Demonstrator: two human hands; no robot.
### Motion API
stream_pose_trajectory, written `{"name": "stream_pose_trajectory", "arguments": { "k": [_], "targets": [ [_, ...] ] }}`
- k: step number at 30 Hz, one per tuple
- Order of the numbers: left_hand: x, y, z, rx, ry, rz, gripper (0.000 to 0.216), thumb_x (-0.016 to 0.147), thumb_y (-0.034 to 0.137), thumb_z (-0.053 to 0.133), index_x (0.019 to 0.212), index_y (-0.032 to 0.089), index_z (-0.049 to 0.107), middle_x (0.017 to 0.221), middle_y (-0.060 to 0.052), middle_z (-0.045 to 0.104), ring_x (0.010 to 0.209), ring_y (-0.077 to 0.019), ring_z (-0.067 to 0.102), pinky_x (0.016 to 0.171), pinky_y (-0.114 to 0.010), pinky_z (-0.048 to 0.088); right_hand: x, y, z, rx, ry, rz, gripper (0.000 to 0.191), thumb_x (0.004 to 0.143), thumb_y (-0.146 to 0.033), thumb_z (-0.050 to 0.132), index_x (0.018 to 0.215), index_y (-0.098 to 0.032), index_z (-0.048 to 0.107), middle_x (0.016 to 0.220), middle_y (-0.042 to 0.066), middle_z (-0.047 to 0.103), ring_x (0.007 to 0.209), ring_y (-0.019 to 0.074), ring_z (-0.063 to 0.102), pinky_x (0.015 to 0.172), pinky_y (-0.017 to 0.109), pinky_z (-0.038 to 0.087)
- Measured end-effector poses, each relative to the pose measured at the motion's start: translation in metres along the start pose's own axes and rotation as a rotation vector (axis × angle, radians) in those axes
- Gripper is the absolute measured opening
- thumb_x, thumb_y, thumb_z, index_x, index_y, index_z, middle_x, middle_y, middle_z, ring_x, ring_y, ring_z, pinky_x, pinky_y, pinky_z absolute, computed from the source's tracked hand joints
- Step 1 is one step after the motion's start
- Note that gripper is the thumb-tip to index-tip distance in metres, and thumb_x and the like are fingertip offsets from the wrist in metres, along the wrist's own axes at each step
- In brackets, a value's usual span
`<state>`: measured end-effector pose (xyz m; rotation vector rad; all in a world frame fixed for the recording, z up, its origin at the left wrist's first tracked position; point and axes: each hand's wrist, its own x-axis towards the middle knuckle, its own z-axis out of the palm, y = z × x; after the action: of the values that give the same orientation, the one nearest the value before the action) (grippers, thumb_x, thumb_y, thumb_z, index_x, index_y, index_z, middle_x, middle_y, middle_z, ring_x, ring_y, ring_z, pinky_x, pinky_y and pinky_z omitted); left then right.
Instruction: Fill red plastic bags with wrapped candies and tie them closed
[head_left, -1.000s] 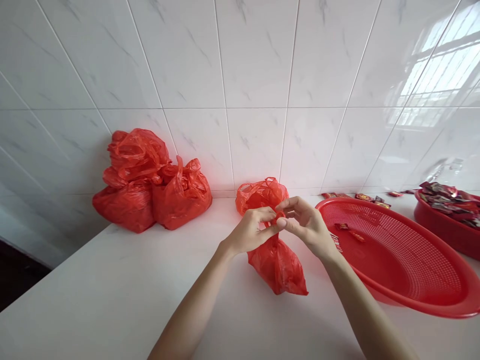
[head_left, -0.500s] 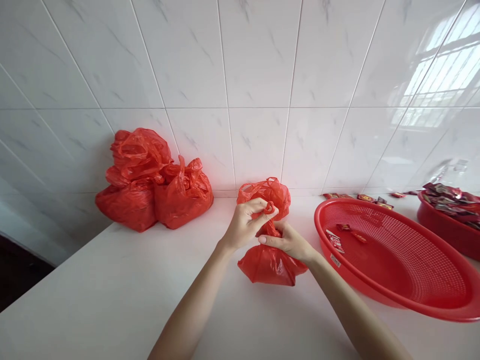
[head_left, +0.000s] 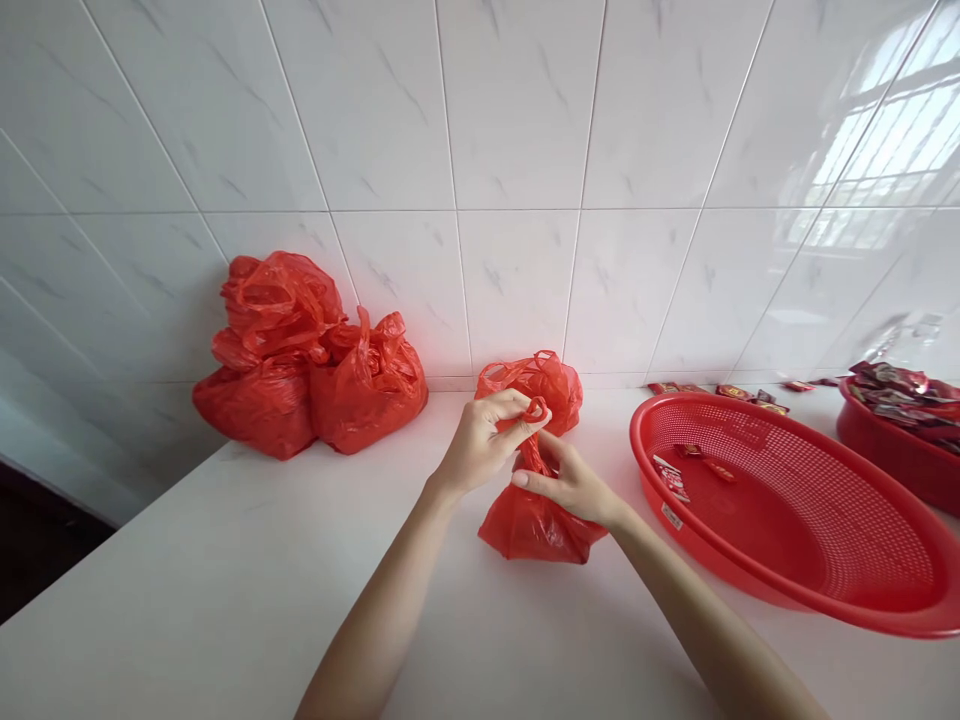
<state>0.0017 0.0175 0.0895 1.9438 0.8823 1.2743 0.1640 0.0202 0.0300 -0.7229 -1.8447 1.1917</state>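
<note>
A small filled red plastic bag rests on the white counter in front of me. My left hand pinches the bag's twisted handle loop above it. My right hand wraps round the bag's neck just below that loop, fingers closed on the plastic. Behind the hands another red bag stands by the wall.
Three filled red bags are piled against the tiled wall at the left. A large red perforated basket with a few wrapped sweets lies at the right. A red bowl heaped with sweets is at the far right, with loose sweets along the wall.
The bag came down from hanging between both hands onto the counter. My right hand dropped from the handles to the bag's neck, while the left kept hold of the loop.
</note>
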Motion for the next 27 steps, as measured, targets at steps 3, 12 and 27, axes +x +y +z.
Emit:
{"name": "stream_pose_trajectory", "arguments": {
  "k": [3, 12, 27],
  "targets": [
    [0.001, -0.001, 0.0, -0.014, -0.019, -0.012, 0.032, 0.091, 0.046, 0.062, 0.078, 0.019, 0.072, 0.088, -0.004, 0.07, 0.083, -0.0183, 0.064, 0.079, -0.031, 0.054, 0.001, -0.001, -0.004, -0.076, 0.164, -0.092, 0.037, 0.085, -0.051, 0.07, 0.103, -0.02, 0.059, 0.084, 0.0, 0.057, 0.076, 0.0161, 0.052, 0.072, 0.032, 0.047],
    [0.007, -0.021, -0.012, 0.242, -0.021, -0.056, 0.033, 0.085, 0.048, 0.07, 0.103, 0.02, 0.076, 0.105, -0.006, 0.071, 0.099, -0.0226, 0.067, 0.091, -0.035, 0.052, 0.0, 0.003, -0.019, -0.315, 0.284, -0.162, 0.024, 0.093, -0.042, 0.062, 0.083, -0.022, 0.071, 0.096, 0.008, 0.069, 0.092, 0.0242, 0.064, 0.083, 0.041, 0.053],
    [0.012, -0.094, -0.015, 0.317, -0.145, -0.243, 0.029, 0.078, 0.039, 0.064, 0.059, 0.019, 0.056, 0.062, 0.002, 0.058, 0.062, -0.0149, 0.051, 0.061, -0.027, 0.04, -0.007, -0.005, -0.04, -0.367, -0.144, -0.192, 0.02, 0.092, -0.031, 0.062, 0.08, -0.021, 0.075, 0.106, 0.01, 0.077, 0.096, 0.0242, 0.07, 0.084, 0.04, 0.057]
  ]
}}
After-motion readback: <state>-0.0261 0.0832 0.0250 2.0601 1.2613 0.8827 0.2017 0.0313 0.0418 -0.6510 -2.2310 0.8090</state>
